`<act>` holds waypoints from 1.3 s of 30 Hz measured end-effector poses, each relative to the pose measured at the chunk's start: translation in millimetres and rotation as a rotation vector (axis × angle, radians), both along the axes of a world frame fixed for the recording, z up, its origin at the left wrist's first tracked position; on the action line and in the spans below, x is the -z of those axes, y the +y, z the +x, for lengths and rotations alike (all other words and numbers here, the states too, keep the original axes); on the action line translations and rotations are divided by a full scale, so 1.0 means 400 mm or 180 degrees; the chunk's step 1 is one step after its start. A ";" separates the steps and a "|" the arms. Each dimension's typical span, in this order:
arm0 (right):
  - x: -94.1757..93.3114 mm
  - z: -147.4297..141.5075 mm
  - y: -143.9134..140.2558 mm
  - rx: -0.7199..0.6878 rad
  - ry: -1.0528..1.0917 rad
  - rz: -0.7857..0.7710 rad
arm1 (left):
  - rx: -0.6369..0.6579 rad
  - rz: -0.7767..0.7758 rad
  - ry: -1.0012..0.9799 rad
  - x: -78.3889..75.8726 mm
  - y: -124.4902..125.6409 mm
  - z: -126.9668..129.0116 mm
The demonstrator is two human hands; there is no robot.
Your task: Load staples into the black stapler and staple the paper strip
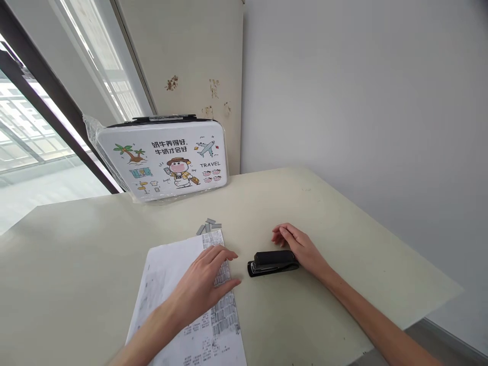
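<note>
Nearest: left hand [204,284] lies flat on the paper [179,310], fingers spread, palm pressing the sheet to the table [343,229]; nothing pinched. Keep that palm weight steady so the sheet won't slide, fingertips back from the right edge.

Next out: stapler [272,263], black, lying on the table just right of the paper's upper right edge, apart from the sheet. Right hand [301,246] sits behind and beside it, fingers loosely extended, not closed on anything; the palm looks to touch the stapler's rear end, contact hard to tell. A good grip likely needs fingers over the top, thumb below.

Further: loose staple strips [209,225] just beyond the paper's top corner.

Far: printed case [163,160] upright against the wall.
</note>
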State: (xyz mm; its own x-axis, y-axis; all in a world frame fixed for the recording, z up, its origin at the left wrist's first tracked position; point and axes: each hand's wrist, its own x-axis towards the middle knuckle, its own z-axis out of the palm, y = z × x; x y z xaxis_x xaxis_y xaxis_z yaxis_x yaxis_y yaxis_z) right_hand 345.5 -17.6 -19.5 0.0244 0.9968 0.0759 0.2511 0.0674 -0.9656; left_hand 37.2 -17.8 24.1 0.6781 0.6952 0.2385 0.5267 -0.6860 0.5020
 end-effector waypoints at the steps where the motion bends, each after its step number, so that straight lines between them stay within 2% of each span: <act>1: 0.003 0.000 0.001 0.0032 -0.0002 0.0018 | -0.0005 -0.0005 -0.0023 0.001 -0.001 0.004; 4: -0.005 0.001 0.001 -0.0053 0.0016 0.0026 | 0.0007 -0.0001 -0.0094 0.005 0.001 0.045; 8: -0.031 0.003 -0.021 -0.0425 0.0071 0.0022 | 0.0007 0.0053 -0.0046 0.017 0.010 0.110; 12: -0.045 0.004 -0.052 -0.0943 -0.0361 -0.0024 | -0.0076 0.0170 -0.0030 0.032 0.016 0.128; 16: -0.050 0.001 -0.060 -0.1079 -0.0710 0.0056 | -0.0055 0.0271 -0.0067 0.034 0.016 0.096; 22: -0.057 -0.002 -0.058 -0.1052 -0.0675 -0.0051 | -0.0049 0.0285 -0.0008 0.017 0.007 0.013; 27: -0.055 -0.001 -0.058 -0.1069 -0.0740 -0.0080 | -0.0011 0.0179 0.0098 0.001 0.005 -0.020; 30: -0.055 -0.001 -0.058 -0.1055 -0.0759 -0.0119 | -0.0382 0.0076 0.0044 -0.006 0.039 -0.038; 35: -0.056 -0.001 -0.059 -0.1081 -0.0686 -0.0177 | -0.1598 0.0336 0.0317 0.003 0.159 -0.082; 39: -0.054 -0.001 -0.058 -0.1104 -0.0691 -0.0169 | -0.1865 0.0214 0.0609 0.015 0.226 -0.095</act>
State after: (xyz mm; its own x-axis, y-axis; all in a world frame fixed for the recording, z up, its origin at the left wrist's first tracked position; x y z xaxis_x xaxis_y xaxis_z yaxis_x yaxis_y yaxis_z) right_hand 345.2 -40.9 1.9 -0.3246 0.9458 -0.0096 0.4204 0.1352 -0.8972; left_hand -0.7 72.7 18.1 0.2232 0.9527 0.2065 0.9018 -0.2822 0.3272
